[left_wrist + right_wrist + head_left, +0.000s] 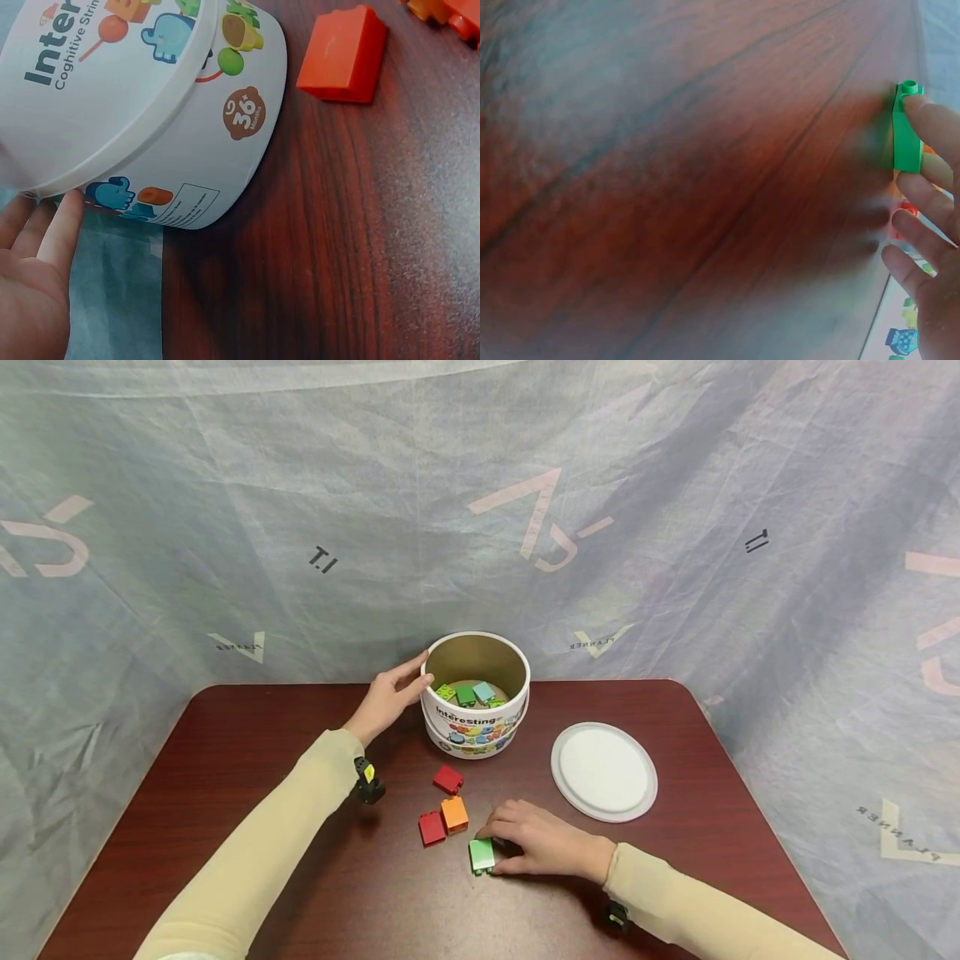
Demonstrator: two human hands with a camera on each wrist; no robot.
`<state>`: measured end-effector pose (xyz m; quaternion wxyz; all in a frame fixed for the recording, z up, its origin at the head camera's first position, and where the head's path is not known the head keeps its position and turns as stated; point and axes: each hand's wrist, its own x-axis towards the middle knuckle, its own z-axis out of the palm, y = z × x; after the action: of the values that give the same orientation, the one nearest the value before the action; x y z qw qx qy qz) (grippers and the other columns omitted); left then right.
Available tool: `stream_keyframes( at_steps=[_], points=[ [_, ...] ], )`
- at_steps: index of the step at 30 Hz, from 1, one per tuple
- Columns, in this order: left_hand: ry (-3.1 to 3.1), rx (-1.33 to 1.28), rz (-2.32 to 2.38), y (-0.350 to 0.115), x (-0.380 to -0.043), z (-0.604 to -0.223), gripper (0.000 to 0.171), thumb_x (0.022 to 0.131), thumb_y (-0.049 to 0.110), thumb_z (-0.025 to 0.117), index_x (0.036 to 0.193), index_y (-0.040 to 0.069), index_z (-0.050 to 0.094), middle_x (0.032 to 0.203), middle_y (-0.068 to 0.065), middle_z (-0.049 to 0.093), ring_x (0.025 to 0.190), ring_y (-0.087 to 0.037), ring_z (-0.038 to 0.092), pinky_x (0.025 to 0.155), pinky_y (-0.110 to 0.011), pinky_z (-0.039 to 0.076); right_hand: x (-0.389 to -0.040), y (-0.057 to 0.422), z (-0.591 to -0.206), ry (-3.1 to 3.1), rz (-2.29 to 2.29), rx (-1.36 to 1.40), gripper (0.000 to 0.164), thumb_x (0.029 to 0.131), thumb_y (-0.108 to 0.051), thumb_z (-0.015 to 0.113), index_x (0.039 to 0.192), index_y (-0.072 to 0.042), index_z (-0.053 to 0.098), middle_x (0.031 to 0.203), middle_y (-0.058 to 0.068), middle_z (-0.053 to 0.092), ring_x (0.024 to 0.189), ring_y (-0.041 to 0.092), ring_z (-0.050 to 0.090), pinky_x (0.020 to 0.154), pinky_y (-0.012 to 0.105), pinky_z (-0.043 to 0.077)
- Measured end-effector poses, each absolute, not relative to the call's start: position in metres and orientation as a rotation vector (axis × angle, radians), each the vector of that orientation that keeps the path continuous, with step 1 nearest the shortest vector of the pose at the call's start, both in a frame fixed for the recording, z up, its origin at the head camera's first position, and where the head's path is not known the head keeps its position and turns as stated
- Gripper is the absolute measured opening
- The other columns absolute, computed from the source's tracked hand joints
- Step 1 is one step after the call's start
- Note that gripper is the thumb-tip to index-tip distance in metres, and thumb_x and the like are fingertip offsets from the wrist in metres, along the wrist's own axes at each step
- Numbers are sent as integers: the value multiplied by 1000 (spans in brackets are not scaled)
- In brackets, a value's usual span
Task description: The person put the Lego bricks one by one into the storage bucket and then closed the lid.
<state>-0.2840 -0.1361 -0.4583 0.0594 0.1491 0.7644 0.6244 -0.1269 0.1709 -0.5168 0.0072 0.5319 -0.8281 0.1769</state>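
My left hand (pixel 387 700) holds the left rim of a white printed bucket (pixel 471 739), thumb over the rim and fingers along the outside. In the left wrist view those fingers (pixel 61 232) lie almost straight under the rim. Near the front, my right hand (pixel 542 841) pinches a green block (pixel 482 855) between thumb and fingers, at the table surface. The right wrist view shows this green block (pixel 907 135) with its studs at the top. Left of it lie an orange block (pixel 454 814), a red block (pixel 432 828) and another red block (pixel 448 779).
Several green and light blue blocks (pixel 484 692) lie on the bucket's floor. A round white lid (pixel 604 772) rests on the dark wood table (pixel 300 877) to the right. Behind the table hangs a grey cloth (pixel 375 527).
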Motion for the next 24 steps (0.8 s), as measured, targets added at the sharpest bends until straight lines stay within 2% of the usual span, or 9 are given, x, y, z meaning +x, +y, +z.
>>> stream_keyframes(
  at_steps=[10, 16, 24],
  points=[
    [2315, 446, 1895, -136, -283, -459, 62, 104, 32, 66, 160, 23, 43, 166, -4, 38, 135, -27, 58, 101, -32, 54, -127, 170, -518, -2578, 542, 1669, 43, 91, -43, 81, 124, -17, 72, 112, -8, 65, 104, 7, 56, 90, 24, 49],
    [2325, 454, 1903, -136, -282, -458, 61, 105, 30, 66, 161, 22, 43, 166, -7, 38, 135, -30, 58, 102, -35, 54, -127, 168, -517, -2556, 520, 1686, 49, 88, -46, 84, 125, -16, 71, 115, -7, 65, 107, 8, 56, 93, 27, 49],
    [2327, 461, 1896, -135, -281, -457, 61, 105, 31, 65, 161, 22, 42, 167, -7, 36, 137, -30, 56, 103, -34, 53, -127, 167, -516, -2581, 530, 1679, 45, 90, -41, 83, 125, -16, 71, 115, -6, 64, 108, 9, 56, 95, 28, 49]
  ],
)
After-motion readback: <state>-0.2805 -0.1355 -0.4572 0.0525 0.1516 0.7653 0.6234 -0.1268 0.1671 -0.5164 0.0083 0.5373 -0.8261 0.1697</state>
